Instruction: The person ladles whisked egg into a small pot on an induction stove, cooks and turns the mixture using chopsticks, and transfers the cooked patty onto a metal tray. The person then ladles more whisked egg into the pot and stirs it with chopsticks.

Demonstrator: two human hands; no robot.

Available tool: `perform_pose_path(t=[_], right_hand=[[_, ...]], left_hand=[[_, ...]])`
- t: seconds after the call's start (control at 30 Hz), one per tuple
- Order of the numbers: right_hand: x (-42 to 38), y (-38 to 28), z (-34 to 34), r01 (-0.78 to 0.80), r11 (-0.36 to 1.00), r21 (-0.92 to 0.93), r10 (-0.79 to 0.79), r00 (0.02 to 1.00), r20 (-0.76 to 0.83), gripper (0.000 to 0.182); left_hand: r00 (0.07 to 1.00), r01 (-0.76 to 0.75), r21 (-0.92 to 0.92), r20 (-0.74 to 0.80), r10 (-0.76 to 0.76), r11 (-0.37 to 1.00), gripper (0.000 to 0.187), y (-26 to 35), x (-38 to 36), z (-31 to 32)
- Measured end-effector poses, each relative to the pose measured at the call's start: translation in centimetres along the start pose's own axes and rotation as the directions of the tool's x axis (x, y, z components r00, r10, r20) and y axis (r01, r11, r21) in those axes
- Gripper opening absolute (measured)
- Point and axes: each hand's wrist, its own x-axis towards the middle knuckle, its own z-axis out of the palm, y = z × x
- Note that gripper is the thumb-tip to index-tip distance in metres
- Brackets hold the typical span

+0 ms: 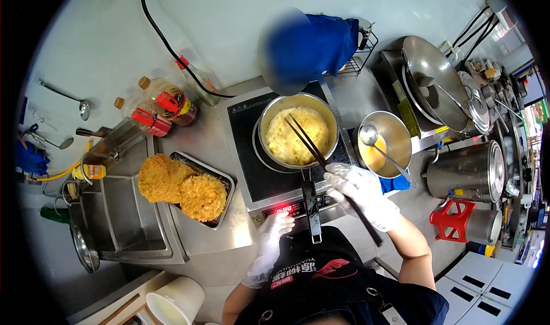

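Head view: the right hand (362,196), in a white glove, is closed around dark chopsticks (314,150). The glove hides their middle, and the food (285,142) may cover their tips. The left hand (275,229), also gloved, grips nothing visible; whether it touches the hob's front edge is unclear. A blurred disc hides part of a blue cloth (338,41) at the surface's (200,239) far edge, and the camera's dark rim cuts off the outer corners. The chopsticks' long axis slants from the pot, far left, to the near right, past the surface's front edge. The pot (298,100) sits on the hob (244,130), mid-surface, its handle (311,213) pointing toward the wearer.
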Motion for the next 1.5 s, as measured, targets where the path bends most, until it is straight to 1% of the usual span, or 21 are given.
perform_pose_path(t=[0.03, 0.17, 0.2, 0.23, 0.33, 0.37, 0.4, 0.47, 0.57, 0.7, 0.8, 0.83, 0.93, 0.97, 1.0, 1.07, 1.13, 1.23, 1.37, 1.47, 1.5], right_hand=[[-0.3, 0.1, -0.9, -0.038, 0.999, 0.015, 0.038, 0.999, 0.026, 0.033], [-1.5, -0.3, -2.2, -0.134, 0.984, 0.116, 0.155, 0.969, -0.192, 0.021], [-1.8, -0.2, -2.2, -0.163, 0.985, 0.052, 0.171, 0.964, -0.203, 0.02], [-1.9, 0.0, -1.9, -0.179, 0.984, 0.013, 0.178, 0.962, -0.208, 0.02], [-2.0, 0.4, -0.9, -0.197, 0.98, -0.039, 0.188, 0.967, -0.171, 0.024], [-2.0, 0.6, -0.4, -0.173, 0.984, -0.036, 0.164, 0.972, -0.171, 0.024], [-1.9, 0.6, -0.1, -0.169, 0.985, -0.032, 0.162, 0.975, -0.153, 0.025], [-1.7, 0.7, 0.4, -0.153, 0.988, -0.019, 0.15, 0.981, -0.125, 0.025], [-1.2, 0.8, 0.8, -0.125, 0.992, -0.02, 0.123, 0.989, -0.083, 0.028], [-0.5, 1.1, 0.9, -0.083, 0.997, 0.003, 0.083, 0.995, -0.062, 0.029], [-0.1, 0.7, -0.5, -0.148, 0.989, 0.023, 0.15, 0.986, -0.071, 0.025], [0.1, 0.3, -1.3, -0.197, 0.978, 0.062, 0.203, 0.974, -0.104, 0.018], [-0.4, -0.5, -3.2, -0.332, 0.839, 0.43, 0.455, 0.862, -0.222, 0.018], [-0.9, -0.5, -3.6, -0.385, 0.781, 0.491, 0.548, 0.799, -0.246, 0.017], [-1.3, -0.3, -3.9, -0.428, 0.716, 0.552, 0.636, 0.725, -0.263, 0.017], [-2.0, -0.1, -4.3, -0.436, 0.639, 0.634, 0.717, 0.637, -0.284, 0.019], [-2.0, -0.9, -5.1, -0.463, 0.677, 0.572, 0.69, 0.671, -0.274, 0.017], [-1.7, -2.8, -6.8, -0.5, 0.742, 0.446, 0.623, 0.761, -0.183, 0.017], [-1.7, -4.8, -8.7, -0.519, 0.738, 0.432, 0.616, 0.779, -0.116, 0.028], [-2.5, -5.6, -9.2, -0.503, 0.742, 0.443, 0.596, 0.797, -0.095, 0.031], [-2.4, -6.0, -9.3, -0.51, 0.765, 0.394, 0.585, 0.805, -0.093, 0.032]], left_hand=[[0.999, 0.0, 0.021, 0.032, -0.001, 1.0, 0.034, 0.1, 0.2, 0.5], [0.986, 0.034, 0.036, 0.164, -0.04, 0.999, 0.037, 1.0, 1.1, 1.9], [0.98, 0.039, 0.037, 0.192, -0.045, 0.999, 0.037, 1.4, 1.1, 2.4], [0.956, 0.048, 0.024, 0.288, -0.053, 0.999, 0.036, 0.5, 1.8, 1.8], [0.959, 0.02, 0.232, 0.271, -0.084, 0.972, 0.034, -0.9, 2.6, 2.7], [0.953, 0.038, 0.246, 0.281, -0.108, 0.969, 0.031, -1.1, 2.7, 2.9], [0.943, 0.133, 0.238, 0.269, -0.197, 0.962, 0.031, 0.3, 2.2, 4.0], [0.921, 0.238, 0.123, 0.288, -0.264, 0.963, 0.029, 1.6, 1.8, 5.6], [0.915, 0.269, 0.058, 0.297, -0.274, 0.961, 0.029, 1.2, 2.0, 6.3], [0.892, 0.381, -0.029, 0.275, -0.359, 0.924, 0.028, 1.8, 1.9, 7.1], [0.893, 0.378, -0.106, 0.305, -0.331, 0.92, 0.028, 1.6, 2.2, 7.2], [0.905, 0.365, -0.143, 0.284, -0.316, 0.92, 0.022, 1.8, 2.1, 7.6], [0.92, 0.35, -0.136, 0.238, -0.313, 0.927, 0.015, 2.1, 2.2, 8.5], [0.927, 0.354, -0.138, 0.185, -0.327, 0.925, 0.013, 2.4, 2.0, 9.0], [0.932, 0.339, -0.16, 0.194, -0.307, 0.927, 0.014, 2.2, 2.0, 9.1], [0.94, 0.31, -0.2, 0.211, -0.268, 0.929, 0.016, 1.4, 2.2, 9.0], [0.943, 0.308, -0.195, 0.194, -0.271, 0.931, 0.018, 0.7, 2.3, 9.0], [0.945, 0.3, -0.201, 0.195, -0.263, 0.932, 0.018, 0.1, 2.3, 8.8], [0.958, 0.241, -0.175, 0.2, -0.205, 0.955, 0.017, -2.8, 2.9, 7.7], [0.972, 0.185, -0.107, 0.168, -0.166, 0.977, 0.019, -3.8, 3.0, 7.5], [0.973, 0.175, -0.097, 0.166, -0.157, 0.98, 0.019, -4.3, 3.2, 7.3]])
